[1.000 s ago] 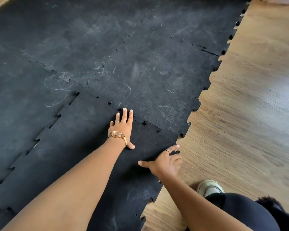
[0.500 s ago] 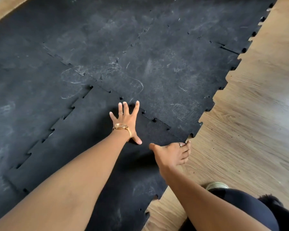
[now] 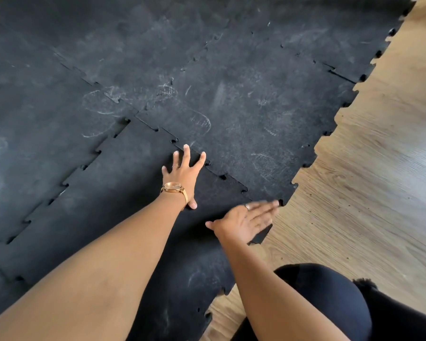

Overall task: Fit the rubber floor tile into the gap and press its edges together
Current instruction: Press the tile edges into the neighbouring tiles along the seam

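We see the rubber floor tile (image 3: 123, 207) lying in the gap of the black mat floor (image 3: 244, 99), bordered by laid tiles on its far and left sides and by bare wooden floor (image 3: 369, 193) on its right side.

The left hand (image 3: 183, 174) lies flat on the tile, palm down, grip fully open with the fingers spread and holding nothing. Its fingertips (image 3: 187, 148) reach the toothed seam (image 3: 221, 177) between the tile and the neighbouring tile beyond it. The thumb points back toward the wrist side and rests on the tile. A gold watch (image 3: 174, 187) sits on the left wrist.

The right hand (image 3: 244, 222) lies just to the right of the left thumb, over the far right corner of the tile. Its grip is open, fingers extended and close together, pointing toward the wooden floor, with nothing held. The fingers are blurred, so we cannot tell whether they press on the tile or hover just above it. A ring (image 3: 247, 206) shows on one finger.

Beyond the left fingertips, small dark openings show along the seam at the tooth roots. To the left of the grip, the stepped seam on the tile's left side also shows dark openings at several teeth.

Below the right forearm, a knee in dark clothing (image 3: 335, 299) rests over the wooden floor.
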The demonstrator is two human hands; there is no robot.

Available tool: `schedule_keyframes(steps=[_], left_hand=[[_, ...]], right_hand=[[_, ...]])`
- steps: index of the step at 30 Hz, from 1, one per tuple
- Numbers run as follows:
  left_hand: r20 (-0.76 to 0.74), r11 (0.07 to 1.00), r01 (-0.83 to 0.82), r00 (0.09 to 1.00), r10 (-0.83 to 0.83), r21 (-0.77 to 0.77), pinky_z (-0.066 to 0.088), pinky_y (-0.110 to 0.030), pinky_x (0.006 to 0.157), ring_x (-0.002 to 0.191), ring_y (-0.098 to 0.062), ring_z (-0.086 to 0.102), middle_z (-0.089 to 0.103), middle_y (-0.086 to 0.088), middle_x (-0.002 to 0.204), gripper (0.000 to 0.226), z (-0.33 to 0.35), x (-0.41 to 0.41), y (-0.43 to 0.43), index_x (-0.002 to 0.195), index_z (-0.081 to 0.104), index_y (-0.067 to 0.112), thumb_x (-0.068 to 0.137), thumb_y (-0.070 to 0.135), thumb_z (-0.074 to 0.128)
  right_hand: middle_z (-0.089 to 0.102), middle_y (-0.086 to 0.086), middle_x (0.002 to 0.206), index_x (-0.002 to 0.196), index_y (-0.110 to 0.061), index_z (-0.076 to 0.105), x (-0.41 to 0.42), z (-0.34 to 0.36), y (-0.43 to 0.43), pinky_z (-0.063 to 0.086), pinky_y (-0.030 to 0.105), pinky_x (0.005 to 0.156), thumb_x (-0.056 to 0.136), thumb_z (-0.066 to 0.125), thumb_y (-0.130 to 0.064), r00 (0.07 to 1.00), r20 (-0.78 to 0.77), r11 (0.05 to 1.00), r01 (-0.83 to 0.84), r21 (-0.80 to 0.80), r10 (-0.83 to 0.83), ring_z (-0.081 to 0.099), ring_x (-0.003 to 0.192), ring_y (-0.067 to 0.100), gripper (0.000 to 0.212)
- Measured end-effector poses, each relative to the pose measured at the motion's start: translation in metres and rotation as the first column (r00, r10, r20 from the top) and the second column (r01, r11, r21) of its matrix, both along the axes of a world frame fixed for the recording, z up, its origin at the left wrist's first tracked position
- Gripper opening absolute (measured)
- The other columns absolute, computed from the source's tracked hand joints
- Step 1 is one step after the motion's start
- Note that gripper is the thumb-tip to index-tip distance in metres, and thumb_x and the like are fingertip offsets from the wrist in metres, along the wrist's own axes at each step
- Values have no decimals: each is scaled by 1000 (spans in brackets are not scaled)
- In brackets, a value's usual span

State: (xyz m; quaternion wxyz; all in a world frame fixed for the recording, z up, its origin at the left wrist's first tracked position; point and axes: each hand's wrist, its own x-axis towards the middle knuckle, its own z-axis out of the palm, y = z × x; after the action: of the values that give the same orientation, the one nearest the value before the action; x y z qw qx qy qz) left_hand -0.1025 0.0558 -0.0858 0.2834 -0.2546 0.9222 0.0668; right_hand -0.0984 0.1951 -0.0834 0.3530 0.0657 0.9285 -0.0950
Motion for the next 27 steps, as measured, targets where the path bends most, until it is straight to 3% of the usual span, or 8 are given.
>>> schedule_keyframes(steps=[2,5,14,18,21,23,26,27], left_hand=[[-19,986,121,992,-124,-111,13,-57,116,146,-33,-13,-26,-12,156,144,-5,1,3,151,-9,20,51,34,94],[-4,963,224,974,-227,-151,7,-45,118,148,-29,-6,-10,-16,160,143,-11,0,5,150,-8,6,53,36,92],[50,919,366,931,-363,-147,7,-38,118,147,-35,3,1,-23,158,147,-11,-5,-4,150,-8,3,49,46,91],[97,912,379,925,-368,-159,13,-40,118,146,-38,8,3,-27,156,147,-16,-11,-2,149,-7,0,49,43,92],[117,901,398,917,-382,-176,15,-44,119,145,-41,12,7,-32,154,132,-13,-18,2,149,-4,-3,61,31,89],[147,907,387,919,-365,-167,15,-45,119,144,-43,13,7,-35,153,135,-10,-23,7,148,-4,-6,58,29,91],[145,942,324,940,-309,-89,10,-44,119,146,-41,5,0,-31,156,147,-6,-22,6,148,-10,-3,49,31,94],[121,952,298,950,-289,-63,9,-43,120,146,-39,3,-2,-28,157,148,-5,-20,3,148,-11,-1,49,31,94]], right_hand=[[-33,30,150,144,7,-25,6,-4,-7,-14,47,116,57,84,-57,961,-171,975,-221,-12,216,-31,139,41,153],[-26,26,155,145,6,-24,12,-9,-12,-6,43,120,62,82,-56,898,-173,910,-415,-19,406,-20,146,37,148],[-5,36,155,145,15,-9,-1,-8,-16,8,51,120,47,83,-67,831,-132,842,-535,73,540,2,146,47,157],[-1,40,153,144,18,-7,-9,-8,-22,12,54,118,44,85,-65,831,-78,834,-543,99,550,7,144,51,159],[0,42,152,144,18,-5,-13,0,-24,16,54,118,48,85,-62,818,-1,813,-571,116,575,10,144,51,155],[6,40,153,148,14,5,-20,7,-27,22,52,118,58,86,-53,821,37,812,-570,123,570,15,144,49,139],[36,27,149,143,-2,40,-35,18,-30,31,49,113,82,77,-31,802,6,794,-592,135,597,29,140,45,77],[41,22,147,140,-7,44,-39,21,-30,29,49,113,85,74,-29,791,-12,784,-603,147,611,28,140,44,66]])
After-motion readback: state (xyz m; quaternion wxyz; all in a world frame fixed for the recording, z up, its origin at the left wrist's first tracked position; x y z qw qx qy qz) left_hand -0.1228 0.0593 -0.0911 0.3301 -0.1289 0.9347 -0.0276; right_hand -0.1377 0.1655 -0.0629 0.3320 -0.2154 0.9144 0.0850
